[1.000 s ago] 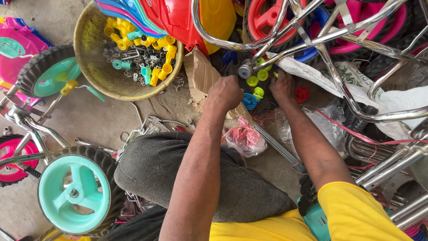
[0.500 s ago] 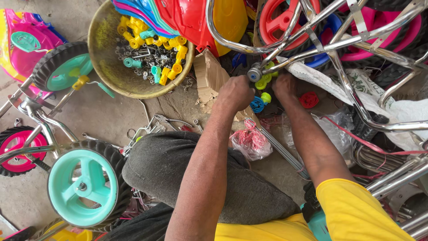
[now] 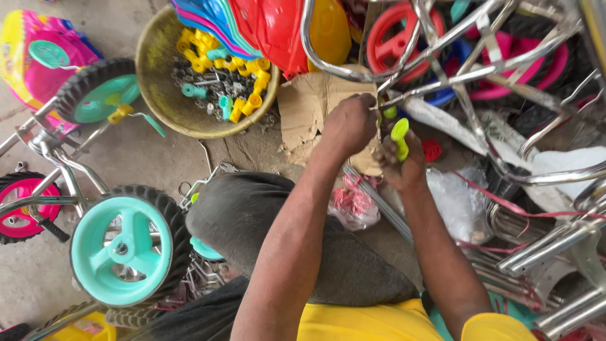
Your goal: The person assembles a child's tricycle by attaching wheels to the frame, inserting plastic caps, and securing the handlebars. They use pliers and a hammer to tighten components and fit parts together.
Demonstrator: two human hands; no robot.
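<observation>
- The person's left hand [image 3: 349, 123] is closed in a loose fist near the centre of the head view, fingers pinched at the end of a bent chrome steel tube frame [image 3: 442, 72]; what sits between the fingertips is too small to tell.
- The right hand [image 3: 399, 165], at about 4 o'clock of the left and just beside it, is wrapped around a lime-green plastic handle grip [image 3: 399, 137], which stands up out of the fist with its top end free.
- The grip is close to the tube end but apart from it, so by the look of things it is not yet pushed on; the fitting seems at an early stage.
- A torn piece of brown cardboard [image 3: 309, 117] lies under the hands on the floor.
- At 10 o'clock of the hands, a round, worn metal bowl [image 3: 154, 95] holds yellow and teal plastic sleeves mixed with small metal screws, so plenty of loose parts seem left to fit.
- At 8 o'clock, a small black-tyred wheel with a teal plastic hub [image 3: 123, 249] stands mounted on a frame, apparently finished.
- At 12 o'clock, a stack of red, yellow and blue plastic seat shells [image 3: 278, 31] overhangs the bowl's rim.
- A crumpled clear plastic bag [image 3: 454, 202] lies at 4 o'clock, beside the right forearm.
</observation>
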